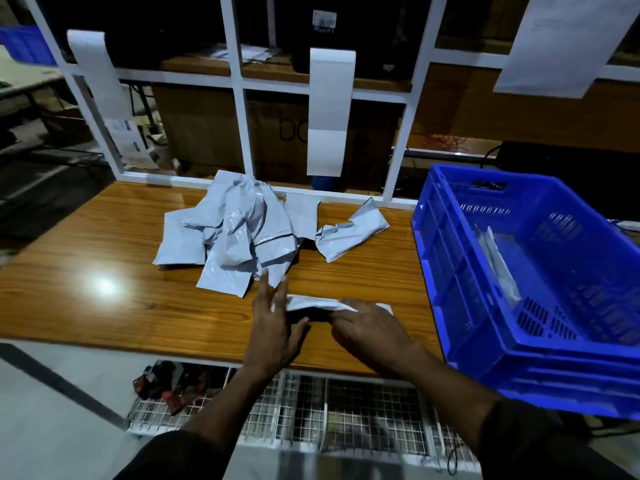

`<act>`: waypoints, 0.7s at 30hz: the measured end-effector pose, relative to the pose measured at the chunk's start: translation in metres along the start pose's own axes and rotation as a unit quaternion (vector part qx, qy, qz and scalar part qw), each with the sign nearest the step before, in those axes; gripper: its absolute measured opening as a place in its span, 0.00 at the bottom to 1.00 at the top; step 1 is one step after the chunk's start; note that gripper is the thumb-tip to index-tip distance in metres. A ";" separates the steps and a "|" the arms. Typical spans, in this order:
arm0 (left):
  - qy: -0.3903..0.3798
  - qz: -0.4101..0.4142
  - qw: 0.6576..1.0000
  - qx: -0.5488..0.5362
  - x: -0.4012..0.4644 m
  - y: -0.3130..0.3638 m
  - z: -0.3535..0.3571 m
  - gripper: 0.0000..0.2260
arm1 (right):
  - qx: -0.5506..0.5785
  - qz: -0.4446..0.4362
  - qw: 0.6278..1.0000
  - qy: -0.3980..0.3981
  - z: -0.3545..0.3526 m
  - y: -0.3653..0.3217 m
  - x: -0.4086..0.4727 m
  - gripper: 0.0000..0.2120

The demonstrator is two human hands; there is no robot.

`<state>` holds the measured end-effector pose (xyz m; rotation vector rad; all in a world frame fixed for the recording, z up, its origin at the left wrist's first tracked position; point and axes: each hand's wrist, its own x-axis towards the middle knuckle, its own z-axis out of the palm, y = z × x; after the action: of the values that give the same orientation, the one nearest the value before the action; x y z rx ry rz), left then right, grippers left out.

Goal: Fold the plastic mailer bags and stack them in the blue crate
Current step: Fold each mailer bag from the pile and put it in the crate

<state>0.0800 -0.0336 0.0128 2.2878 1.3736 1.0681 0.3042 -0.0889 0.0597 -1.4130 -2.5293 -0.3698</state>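
the pale grey plastic mailer bag (pixel 313 303) being folded lies flat near the front edge of the glossy brown wooden counter (pixel 104 237), its long axis running left to right between the two hands. the right hand (pixel 369 325) lies over its right end, fingers curled down onto the plastic and seemingly pinching the near edge; the left hand (pixel 272 323) stands at its left end with straight, spread fingers, thumb toward the bag, not clearly gripping anything. just behind, toward the white frame, sits a crumpled heap of unfolded grey mailer bags (pixel 235 233), with one more loose bag (pixel 351 230) beside it to the right. the blue slotted plastic crate (pixel 450 271) stands at the right end of the counter, well to the right of the bag, and already holds what looks like a folded bag (pixel 498 261) leaning on its floor.

the fold looks part done — by my reading the next move brings one end over along that left-right axis, and the right hand, nearer the crate, is better placed to carry it across.
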 end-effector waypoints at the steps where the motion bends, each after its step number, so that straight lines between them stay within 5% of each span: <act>1: 0.021 -0.020 0.999 -0.020 0.000 0.003 -0.002 0.45 | 0.029 0.042 0.999 0.009 -0.008 0.003 0.005 0.02; 4: 0.035 -0.026 0.999 -0.028 -0.001 0.003 0.000 0.46 | 0.196 0.153 0.968 0.043 -0.031 0.013 0.019 0.10; 6: 0.048 -0.021 0.998 -0.024 -0.001 0.002 0.002 0.44 | 0.342 0.208 0.915 0.039 -0.045 0.018 0.031 0.14; 10: 0.059 0.024 0.997 -0.041 -0.003 0.004 0.002 0.36 | 0.491 0.235 0.832 -0.108 -0.061 0.031 0.044 0.13; 12: -0.019 0.051 0.998 0.036 -0.002 0.002 0.003 0.32 | 0.459 0.227 0.835 -0.202 -0.056 0.045 0.045 0.13; 14: -0.141 0.036 0.978 0.151 -0.001 0.000 0.007 0.30 | 0.333 0.213 0.882 -0.256 -0.042 0.060 0.049 0.13; 16: -0.204 0.016 0.960 0.192 -0.001 -0.002 0.011 0.32 | 0.163 0.236 0.933 -0.217 -0.026 0.058 0.051 0.10; 19: -0.166 0.012 0.969 0.184 -0.003 -0.001 0.010 0.29 | 0.192 0.289 0.934 -0.088 0.005 0.015 0.039 0.18; 21: -0.118 0.026 0.977 0.174 -0.004 -0.004 0.012 0.23 | 0.196 0.285 0.928 -0.141 0.022 -0.015 0.031 0.25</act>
<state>0.0846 -0.0333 0.0009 2.6049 1.5036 0.5780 0.2741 -0.0645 0.0467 -2.0204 -2.0601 0.4441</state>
